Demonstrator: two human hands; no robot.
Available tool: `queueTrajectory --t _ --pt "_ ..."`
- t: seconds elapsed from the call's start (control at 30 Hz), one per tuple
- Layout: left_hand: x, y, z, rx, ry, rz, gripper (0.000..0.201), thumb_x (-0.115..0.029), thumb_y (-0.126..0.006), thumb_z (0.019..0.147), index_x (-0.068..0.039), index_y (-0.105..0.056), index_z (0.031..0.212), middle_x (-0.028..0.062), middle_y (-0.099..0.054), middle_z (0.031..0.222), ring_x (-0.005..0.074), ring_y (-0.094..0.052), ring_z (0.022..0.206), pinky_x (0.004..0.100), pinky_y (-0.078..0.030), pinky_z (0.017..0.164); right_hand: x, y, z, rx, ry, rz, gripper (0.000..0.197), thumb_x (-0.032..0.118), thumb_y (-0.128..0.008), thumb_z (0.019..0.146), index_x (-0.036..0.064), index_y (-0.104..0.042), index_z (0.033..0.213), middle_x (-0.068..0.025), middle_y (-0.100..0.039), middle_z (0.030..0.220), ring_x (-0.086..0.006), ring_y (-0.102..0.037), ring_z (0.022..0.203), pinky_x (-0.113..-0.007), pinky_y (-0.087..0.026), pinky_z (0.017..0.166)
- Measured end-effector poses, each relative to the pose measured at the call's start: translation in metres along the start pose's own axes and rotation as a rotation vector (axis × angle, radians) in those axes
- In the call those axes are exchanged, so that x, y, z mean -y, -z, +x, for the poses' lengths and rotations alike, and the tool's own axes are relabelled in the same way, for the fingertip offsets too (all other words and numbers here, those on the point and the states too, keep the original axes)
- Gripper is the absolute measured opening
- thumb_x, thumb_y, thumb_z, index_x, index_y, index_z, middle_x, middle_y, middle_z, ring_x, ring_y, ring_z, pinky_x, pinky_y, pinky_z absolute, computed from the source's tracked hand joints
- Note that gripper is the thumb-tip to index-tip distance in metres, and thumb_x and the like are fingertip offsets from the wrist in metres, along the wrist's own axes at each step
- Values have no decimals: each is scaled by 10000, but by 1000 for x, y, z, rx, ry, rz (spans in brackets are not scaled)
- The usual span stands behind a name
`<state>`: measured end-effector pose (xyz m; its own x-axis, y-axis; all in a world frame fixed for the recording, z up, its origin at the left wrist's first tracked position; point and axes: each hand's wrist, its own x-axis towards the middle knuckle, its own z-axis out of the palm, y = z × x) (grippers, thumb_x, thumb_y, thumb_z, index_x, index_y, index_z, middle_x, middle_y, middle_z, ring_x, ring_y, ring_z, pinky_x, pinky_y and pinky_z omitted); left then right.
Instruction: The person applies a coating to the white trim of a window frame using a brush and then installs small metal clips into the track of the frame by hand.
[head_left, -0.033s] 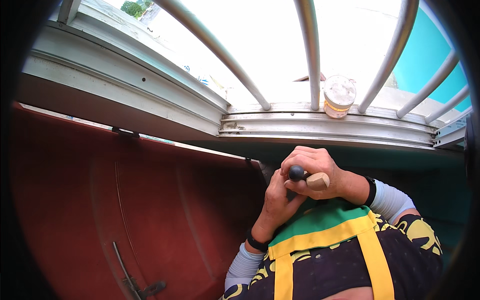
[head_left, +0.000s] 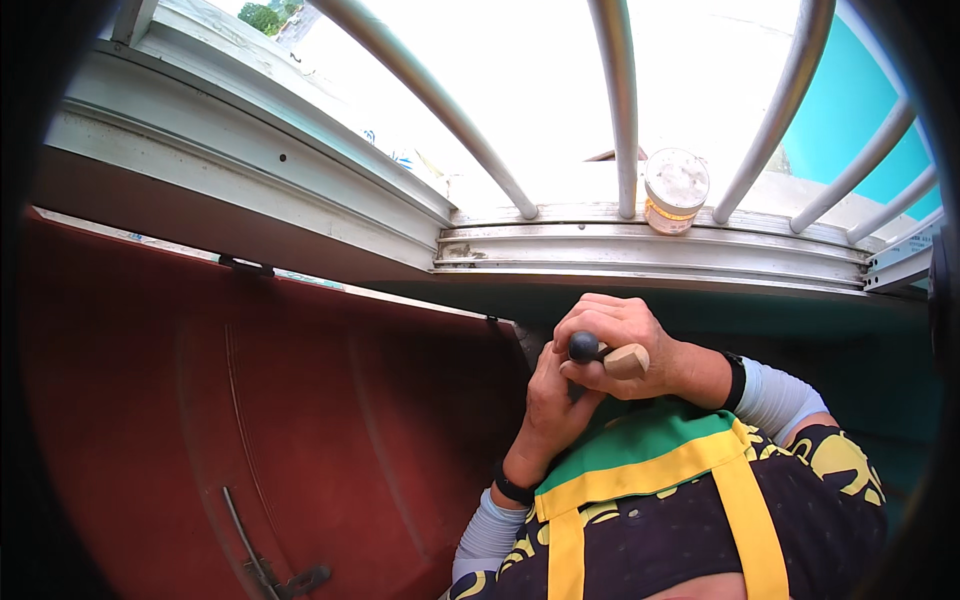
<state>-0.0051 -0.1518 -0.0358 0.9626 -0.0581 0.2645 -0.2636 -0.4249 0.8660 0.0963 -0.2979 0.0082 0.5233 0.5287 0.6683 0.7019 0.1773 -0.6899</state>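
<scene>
My right hand (head_left: 640,330) is closed round two handles whose ends point up towards me. One has a dark rounded knob (head_left: 583,347), and beside it is a pale wooden handle end (head_left: 628,362) with flat facets. The far ends of both are hidden under the hands, so the kind of tool does not show. My left hand (head_left: 550,405) presses against the right one from the left, its thumb lying below the knob. Its fingers look curled, but what they hold is hidden. Both hands are in front of my chest, over a green apron (head_left: 640,440) with yellow trim.
Ahead runs a metal window track (head_left: 650,250) with upright metal bars (head_left: 622,110) behind it. A round lidded jar (head_left: 677,185) stands on the sill by the bars. To the left is a red door panel (head_left: 290,400) with a metal latch (head_left: 300,580).
Both hands and the two handles have shifted very slightly to the left. The grip looks the same.
</scene>
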Motion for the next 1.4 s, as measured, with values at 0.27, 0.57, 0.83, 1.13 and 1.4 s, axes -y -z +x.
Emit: queueTrajectory --t 0.27,0.57,0.83,1.13,1.4 --pt "14 3 -29 -182 30 -44 260 -49 -664 872 -11 -571 1111 172 -606 989 387 -604 891 431 -494 753 7 -27 4 77 -121 -15 205 190 -772 800 50 -658 896 -92 -658 859 -268 -655 758 -334 -538 643" --pt "24 19 -45 -215 61 -3 300 -162 -702 886 -22 -540 1095 166 -591 997 363 -594 884 414 -493 764 17 -22 3 335 -225 -176 272 307 -813 765 87 -656 800 -52 -632 713 -276 -652 642 -355 -525 554" --pt "31 35 -64 -420 119 -111 323 -332 -690 925 -29 -589 969 85 -597 993 209 -565 892 301 -449 757 39 -5 12 270 -363 30 203 218 -804 825 56 -746 931 -80 -717 814 -152 -685 713 -275 -530 610" --pt "52 56 -116 -624 270 -33 278 -244 -599 996 21 -604 911 81 -547 838 202 -531 725 301 -428 656 35 43 93 139 -275 -281 300 313 -745 896 54 -718 1045 -100 -740 883 -173 -709 782 -269 -562 649" --pt "66 38 -153 -697 358 62 325 -266 -622 976 28 -566 851 117 -514 749 270 -523 660 355 -421 595 -10 -31 146 408 -517 -589 204 278 -725 880 81 -737 933 -77 -728 842 -207 -682 764 -353 -552 702"
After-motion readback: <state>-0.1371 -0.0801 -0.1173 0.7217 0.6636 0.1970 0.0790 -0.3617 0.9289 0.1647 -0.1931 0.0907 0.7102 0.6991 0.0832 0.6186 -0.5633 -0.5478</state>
